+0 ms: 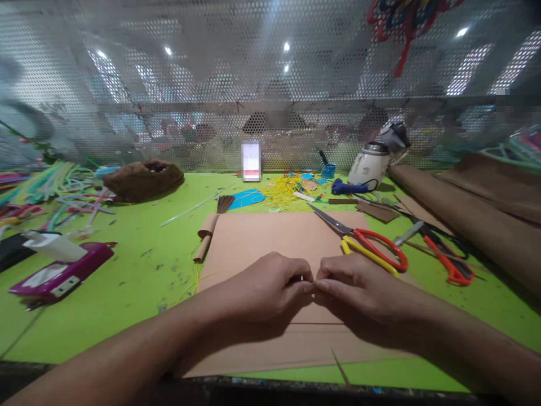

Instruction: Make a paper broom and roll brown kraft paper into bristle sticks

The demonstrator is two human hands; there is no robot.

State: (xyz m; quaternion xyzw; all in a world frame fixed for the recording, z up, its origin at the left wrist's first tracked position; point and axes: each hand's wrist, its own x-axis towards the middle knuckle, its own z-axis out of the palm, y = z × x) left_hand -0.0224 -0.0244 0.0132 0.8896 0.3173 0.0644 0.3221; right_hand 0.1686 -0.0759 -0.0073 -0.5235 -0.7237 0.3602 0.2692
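Note:
Over a large tan paper sheet [262, 237], my left hand [274, 285] and my right hand [363, 287] meet fingertip to fingertip. Both are closed in a pinch, thumbs against bent forefingers. Whatever sits between the tips is too small or hidden to make out. Just beyond my right hand lie scissors [350, 230] with one red and one yellow handle, their blades on the paper. Thin yellow thread [198, 276] trails at the paper's left edge, beside a curled brown paper strip [207, 225].
Left on the green table [143, 254] are a purple power strip [63, 276] and a dark brown bundle [143, 180]. Behind are tangled yellow threads [287, 189], a phone [251, 160] and a white jar [369, 166]. A red-handled cutter [448, 259] and brown rolls [469, 220] lie right.

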